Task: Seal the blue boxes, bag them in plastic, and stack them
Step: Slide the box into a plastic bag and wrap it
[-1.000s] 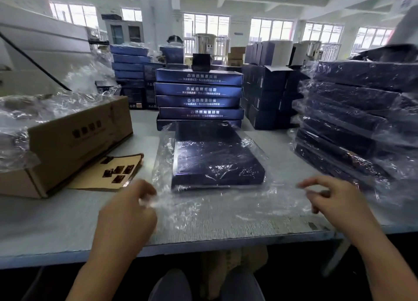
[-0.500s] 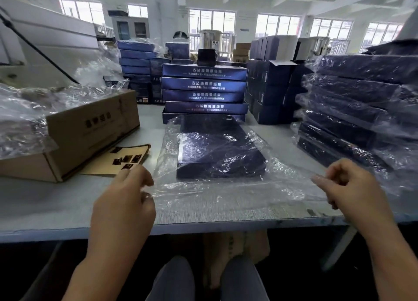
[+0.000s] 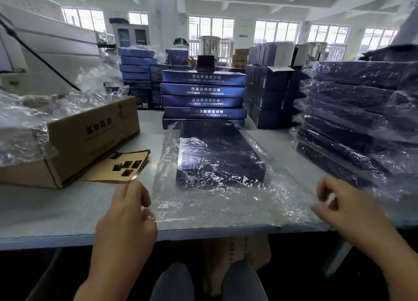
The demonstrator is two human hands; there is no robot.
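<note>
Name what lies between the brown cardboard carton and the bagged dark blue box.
Head view: a tan card sheet with dark stickers beside the brown cardboard carton, then bare grey tabletop up to the clear plastic bag.

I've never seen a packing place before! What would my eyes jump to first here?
Probably the dark blue box inside a crinkly clear plastic bag, lying right in front, with the left hand and right hand gripping the bag's near corners. Next, the tall stack of bagged boxes on the right and the pile of shiny unbagged blue boxes behind.
</note>
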